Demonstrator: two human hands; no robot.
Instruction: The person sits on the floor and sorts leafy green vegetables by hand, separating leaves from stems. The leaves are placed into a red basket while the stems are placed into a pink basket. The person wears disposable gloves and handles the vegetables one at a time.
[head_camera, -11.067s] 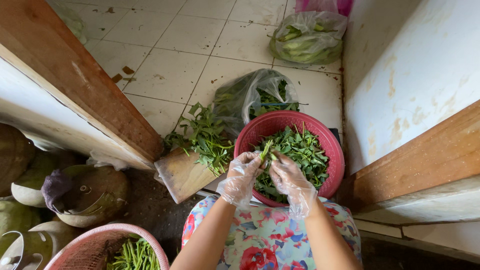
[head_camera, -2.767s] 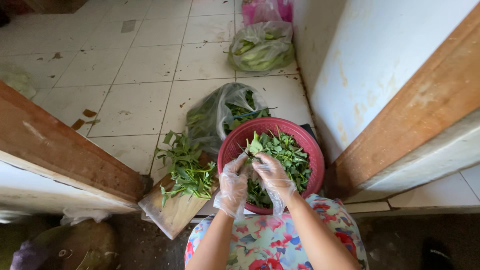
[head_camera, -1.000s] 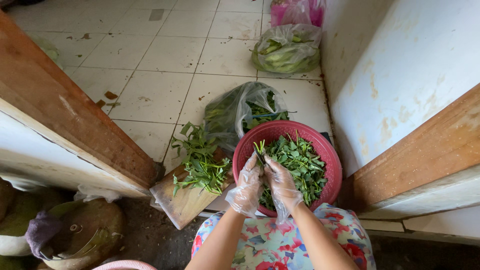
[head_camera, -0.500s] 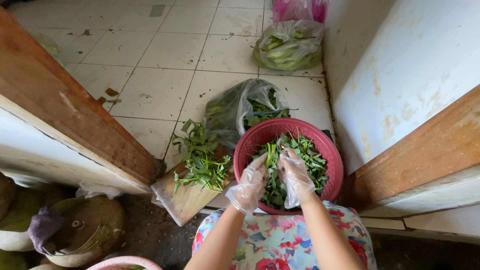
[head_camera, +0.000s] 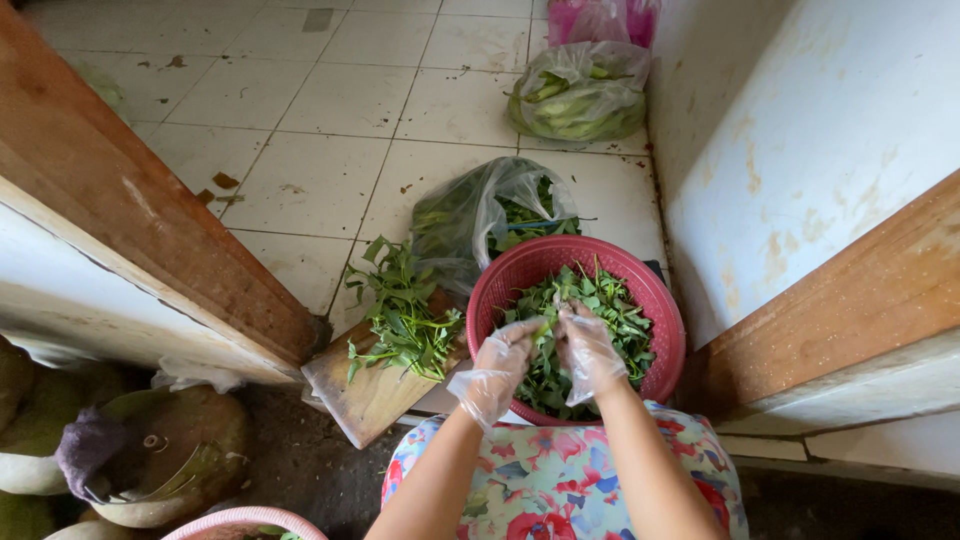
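Floral-print cloth covers the lap of a person seated in a doorway, both forearms reaching forward over a red plastic basket heaped with leafy green stems. Both hands wear thin clear disposable gloves. The left hand has its fingers curled around a stem at the near left of the heap, and the right hand pinches what looks like the same stem just beside it, the 2 hands almost touching above the greens. The step in hand appears to be picking over the greens, 1 stem at a time, inside the basket. Judging from the grip, the next move calls for a short pull or snap between the 2 hands while the rest of the heap stays put.

Left of the basket, a worn wooden board lies on the threshold with a loose pile of cut greens on it, its edge close to the basket's rim. At the lower left sit pale round gourds and the rim of a pink basket.

Beyond the red basket, touching its far rim, a clear plastic bag holds more leafy greens. Farther off on the white tiled floor, a second clear bag holds pale green vegetables, with a pink bag behind it. A brown wooden door frame runs along the left, and a stained white wall rises on the right.
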